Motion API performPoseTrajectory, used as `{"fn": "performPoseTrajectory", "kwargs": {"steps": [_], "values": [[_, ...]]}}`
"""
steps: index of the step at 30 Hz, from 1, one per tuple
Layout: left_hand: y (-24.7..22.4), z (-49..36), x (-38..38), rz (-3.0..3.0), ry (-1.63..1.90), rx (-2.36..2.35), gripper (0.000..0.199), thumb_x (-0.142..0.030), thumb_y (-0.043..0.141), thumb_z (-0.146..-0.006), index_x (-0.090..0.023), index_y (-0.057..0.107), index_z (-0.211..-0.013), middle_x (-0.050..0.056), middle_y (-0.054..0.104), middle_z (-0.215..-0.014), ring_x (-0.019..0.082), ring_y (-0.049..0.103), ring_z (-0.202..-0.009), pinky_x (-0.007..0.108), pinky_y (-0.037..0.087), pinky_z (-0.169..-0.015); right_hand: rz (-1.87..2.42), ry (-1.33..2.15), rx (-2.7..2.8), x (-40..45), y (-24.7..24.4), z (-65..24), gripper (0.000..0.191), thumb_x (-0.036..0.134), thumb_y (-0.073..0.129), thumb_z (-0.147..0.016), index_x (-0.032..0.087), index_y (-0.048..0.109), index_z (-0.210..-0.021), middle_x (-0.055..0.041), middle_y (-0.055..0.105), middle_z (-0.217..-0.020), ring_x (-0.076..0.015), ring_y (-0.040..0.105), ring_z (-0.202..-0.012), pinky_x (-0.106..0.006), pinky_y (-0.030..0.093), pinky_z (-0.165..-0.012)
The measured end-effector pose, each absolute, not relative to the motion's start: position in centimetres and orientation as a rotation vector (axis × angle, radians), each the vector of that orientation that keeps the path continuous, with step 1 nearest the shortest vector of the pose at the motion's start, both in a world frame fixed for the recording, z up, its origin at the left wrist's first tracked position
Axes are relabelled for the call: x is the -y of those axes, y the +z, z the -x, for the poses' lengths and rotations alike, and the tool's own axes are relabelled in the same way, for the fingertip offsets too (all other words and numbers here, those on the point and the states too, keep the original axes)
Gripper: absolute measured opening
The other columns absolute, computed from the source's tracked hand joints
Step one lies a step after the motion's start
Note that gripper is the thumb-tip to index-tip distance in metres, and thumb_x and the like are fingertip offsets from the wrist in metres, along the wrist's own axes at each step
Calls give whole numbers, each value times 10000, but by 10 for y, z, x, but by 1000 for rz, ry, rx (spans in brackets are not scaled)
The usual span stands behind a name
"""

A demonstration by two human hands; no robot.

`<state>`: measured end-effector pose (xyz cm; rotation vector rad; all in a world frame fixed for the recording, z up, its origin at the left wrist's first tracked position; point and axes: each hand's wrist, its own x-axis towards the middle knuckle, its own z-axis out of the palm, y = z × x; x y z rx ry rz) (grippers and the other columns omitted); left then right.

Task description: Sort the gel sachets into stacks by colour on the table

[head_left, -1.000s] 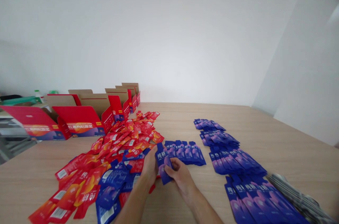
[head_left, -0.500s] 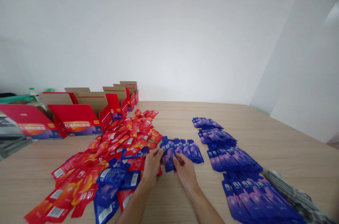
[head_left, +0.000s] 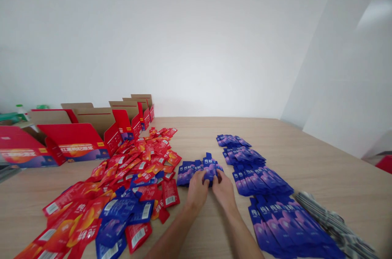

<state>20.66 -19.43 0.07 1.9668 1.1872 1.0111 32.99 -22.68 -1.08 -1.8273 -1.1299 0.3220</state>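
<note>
A blue sachet (head_left: pixel 210 165) with white lettering and a pale purple print is between my two hands, over the right end of a short overlapping row of like blue sachets (head_left: pixel 185 173). My left hand (head_left: pixel 197 190) pinches its lower left side. At its lower right side, the fingers of my right hand (head_left: pixel 223 189) are closed on the edge. Part of the row is hidden behind the hands. Left of my left hand lies a loose heap of red sachets (head_left: pixel 147 165), with several blue sachets (head_left: pixel 118 214) mixed in near the front.
On the right, overlapping rows of blue sachets (head_left: pixel 260 179) run from front to back. Beside the front row lies a tied bundle of thin grey strips (head_left: pixel 333 222). Several open red cardboard boxes (head_left: pixel 76 140) line the left of the wooden table (head_left: pixel 196 128), before a white wall.
Both hands have carried the blue sachet rightward along the row, from its left end to its right end. The view has turned slightly to the right.
</note>
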Motion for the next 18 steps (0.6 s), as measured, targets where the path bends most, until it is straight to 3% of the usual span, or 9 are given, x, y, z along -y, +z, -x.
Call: {"fn": "performPoseTrajectory", "kwargs": {"steps": [5, 9, 18], "values": [[-9, -228, 198, -2257, 912, -1203, 374, -118, 447, -873, -168, 665, -1172, 114, 673, -1157, 232, 568, -1154, 395, 362, -1101, 2055, 52, 1249, 225, -17, -342, 432, 195, 397, -877, 66, 652, -1200, -195, 695, -1128, -276, 640, -1086, -351, 448, -958], [-13, -232, 204, -2439, 840, -1201, 364, -126, 407, -909, -177, 663, -1162, 108, 662, -1164, 236, 571, -1132, 414, 360, -1100, 2121, -29, 1341, 225, -24, -344, 395, 158, 382, -886, 94, 694, -1120, -171, 712, -1052, -258, 642, -1006, -351, 420, -926], [-19, -233, 206, -2547, 763, -1325, 349, -134, 404, -924, -208, 687, -1114, 113, 631, -1187, 258, 528, -1186, 426, 362, -1094, 2115, -66, 1404, 229, -21, -341, 355, 153, 415, -888, 127, 727, -1054, -160, 712, -1039, -265, 604, -1072, -374, 348, -937]]}}
